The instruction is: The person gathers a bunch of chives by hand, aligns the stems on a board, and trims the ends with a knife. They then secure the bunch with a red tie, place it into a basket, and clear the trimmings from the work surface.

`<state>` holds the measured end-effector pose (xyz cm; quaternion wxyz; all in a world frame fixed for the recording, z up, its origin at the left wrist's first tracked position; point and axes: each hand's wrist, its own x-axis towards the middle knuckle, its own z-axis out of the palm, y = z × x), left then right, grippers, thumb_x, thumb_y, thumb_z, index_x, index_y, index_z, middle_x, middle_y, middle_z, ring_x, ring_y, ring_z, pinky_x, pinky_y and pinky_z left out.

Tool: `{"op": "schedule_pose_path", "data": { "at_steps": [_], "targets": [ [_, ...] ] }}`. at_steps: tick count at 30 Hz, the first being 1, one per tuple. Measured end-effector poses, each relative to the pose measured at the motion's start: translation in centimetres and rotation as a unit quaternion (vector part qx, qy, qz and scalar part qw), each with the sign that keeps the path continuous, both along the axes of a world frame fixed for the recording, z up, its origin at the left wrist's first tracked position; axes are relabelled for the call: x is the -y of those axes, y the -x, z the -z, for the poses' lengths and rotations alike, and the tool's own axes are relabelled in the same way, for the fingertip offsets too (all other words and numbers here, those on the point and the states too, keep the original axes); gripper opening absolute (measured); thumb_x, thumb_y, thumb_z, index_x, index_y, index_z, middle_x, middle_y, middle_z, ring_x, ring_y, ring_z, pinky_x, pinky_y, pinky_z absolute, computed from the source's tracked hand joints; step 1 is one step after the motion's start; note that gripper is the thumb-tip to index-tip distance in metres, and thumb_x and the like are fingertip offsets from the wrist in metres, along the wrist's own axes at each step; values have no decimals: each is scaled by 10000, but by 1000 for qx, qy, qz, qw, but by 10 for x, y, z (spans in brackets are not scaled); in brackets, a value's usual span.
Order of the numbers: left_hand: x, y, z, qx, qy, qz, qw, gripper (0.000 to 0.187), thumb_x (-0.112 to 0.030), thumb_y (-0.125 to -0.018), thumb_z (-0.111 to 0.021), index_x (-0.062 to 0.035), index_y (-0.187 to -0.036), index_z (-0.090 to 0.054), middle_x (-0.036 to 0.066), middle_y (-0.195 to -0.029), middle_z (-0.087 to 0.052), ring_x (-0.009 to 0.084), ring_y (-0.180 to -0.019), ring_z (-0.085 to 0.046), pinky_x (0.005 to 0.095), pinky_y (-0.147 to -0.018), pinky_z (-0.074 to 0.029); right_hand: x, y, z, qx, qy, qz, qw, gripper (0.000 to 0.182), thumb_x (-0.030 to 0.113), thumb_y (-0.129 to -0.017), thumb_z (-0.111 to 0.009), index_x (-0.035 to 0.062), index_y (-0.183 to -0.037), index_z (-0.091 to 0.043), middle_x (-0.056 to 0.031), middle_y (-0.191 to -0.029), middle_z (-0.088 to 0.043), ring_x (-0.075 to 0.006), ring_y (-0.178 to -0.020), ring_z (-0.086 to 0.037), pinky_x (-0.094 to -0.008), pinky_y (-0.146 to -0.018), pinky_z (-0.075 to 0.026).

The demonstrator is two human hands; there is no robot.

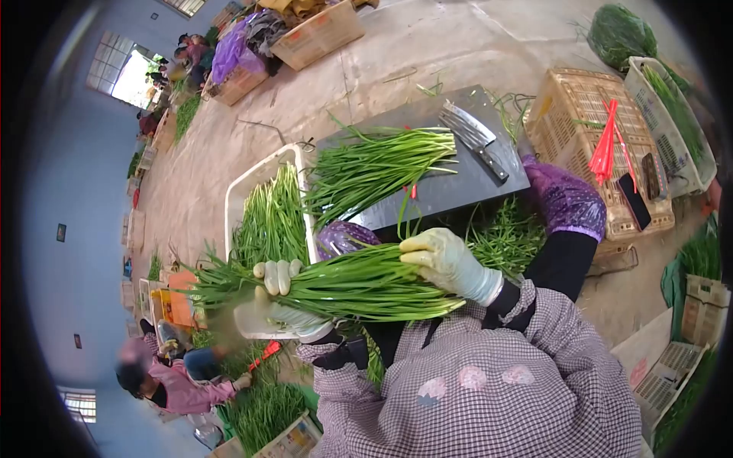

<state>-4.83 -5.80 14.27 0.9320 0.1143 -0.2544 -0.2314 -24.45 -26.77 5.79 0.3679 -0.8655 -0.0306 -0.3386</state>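
A long bunch of green chives [359,286] lies across my lap, its leafy tips to the left and cut ends to the right. My left hand [282,294], in a pale glove, is wrapped round the leafy part. The gloved right hand [450,263] grips the upper side of the bunch nearer the stem ends, with a few strands rising by its fingers. Beyond it, more chives [389,164] rest on a dark board [450,200]. A cleaver [469,128] with a black handle lies on the board's right part.
To the left stands a white crate [230,221] holding chives. On an upturned tan crate [565,95] at right lie red ties [605,149] and a black phone [633,201]. Loose greens [500,240] lie below the board. Another person [187,385] sits at lower left.
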Motion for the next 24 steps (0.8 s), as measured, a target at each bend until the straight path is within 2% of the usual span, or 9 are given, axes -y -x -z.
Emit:
{"op": "schedule_pose_path", "data": {
  "at_steps": [9, 12, 14, 15, 17, 18, 20, 21, 24],
  "targets": [
    [-12, -6, 22, -25, 25, -10, 999, 175, -132, -994, -633, -85, -1144, -557, -30, -852, -525, 126, -781, -526, 344, -866, -422, 9, 22, -3, 43, -103, 49, 993, 174, 147, -921, -681, 97, -1088, -687, -53, -1227, -694, -286, -1126, -658, -418, -992, -513],
    [-32, -22, 28, 2, 20, -52, 998, 159, -160, -1000, -634, -91, -1124, -563, -33, -803, -531, 134, -751, -553, 363, -872, -467, 24, 43, 15, -72, 50, 87, 992, 85, 163, -910, -676, 96, -957, -655, -22, -1112, -687, -259, -1031, -657, -416, -953, -512],
    [-40, -27, 23, 4, 42, -48, 998, 163, -168, -1000, -647, -94, -1114, -557, -42, -786, -516, 130, -740, -544, 365, -887, -462, 37, 65, 55, -237, 87, 86, 964, 126, 217, -910, -679, 109, -961, -718, -38, -1128, -708, -247, -1056, -665, -410, -966, -508],
    [-45, -30, 20, 6, 66, -42, 997, 169, -177, -1001, -659, -97, -1103, -551, -50, -769, -502, 127, -729, -535, 366, -902, -456, 48, 79, 63, -421, 139, 57, 894, 194, 286, -901, -703, 128, -1001, -752, -62, -1075, -710, -261, -1046, -671, -421, -955, -505],
    [-54, -34, 23, 16, 61, -53, 997, 137, -115, -988, -629, -84, -1111, -580, -51, -763, -493, 99, -717, -526, 347, -889, -475, 50, 118, 96, -482, 289, 143, 815, 266, 366, -890, -726, 142, -1029, -765, -77, -995, -695, -281, -996, -671, -435, -919, -505],
    [-47, -29, 18, 20, 72, -53, 996, 137, -116, -989, -630, -86, -1113, -582, -53, -756, -492, 100, -708, -525, 349, -887, -475, 51, 107, 58, -469, 184, 130, 854, 319, 415, -876, -753, 131, -1023, -758, -84, -964, -680, -299, -975, -662, -444, -890, -499],
    [-41, -27, 18, 29, 62, -48, 996, 116, -106, -988, -621, -92, -1091, -570, -58, -740, -492, 102, -691, -523, 352, -880, -472, 30, 76, 20, -253, 50, 137, 957, 311, 420, -881, -763, 127, -983, -759, -89, -925, -666, -298, -931, -656, -425, -836, -501],
    [-35, -23, 18, 28, 61, -44, 997, 116, -106, -988, -621, -92, -1091, -570, -58, -740, -492, 102, -691, -523, 352, -880, -472, 18, 57, 2, -168, 5, 132, 977, 312, 427, -881, -764, 124, -956, -761, -87, -901, -657, -292, -918, -656, -411, -822, -502],
    [-14, -15, 19, 37, 39, -24, 998, 89, -98, -990, -602, -108, -1047, -533, -59, -712, -487, 98, -665, -518, 336, -833, -456, -12, 21, -6, -160, -17, 141, 977, 379, 487, -907, -733, 112, -876, -774, -84, -820, -656, -290, -808, -659, -416, -732, -515]
  ]
}}
